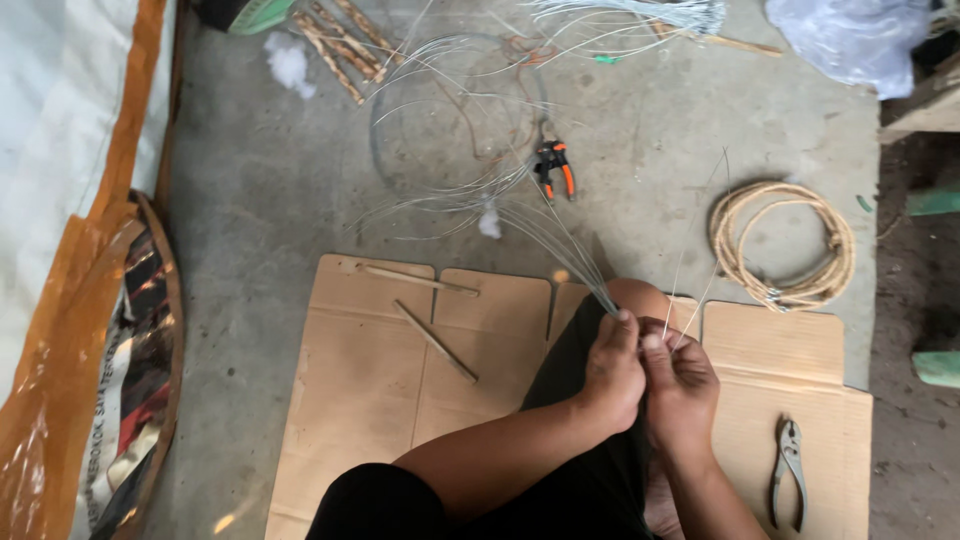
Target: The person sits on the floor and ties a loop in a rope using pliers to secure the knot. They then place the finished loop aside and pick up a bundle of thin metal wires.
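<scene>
Both hands, left hand (612, 368) and right hand (680, 385) at lower centre, pinch a bundle of thin wires (560, 245) fanning toward the upper centre. Springy ends could whip loose if the grip slackens; steel pliers (789, 470) lie lower right.
</scene>
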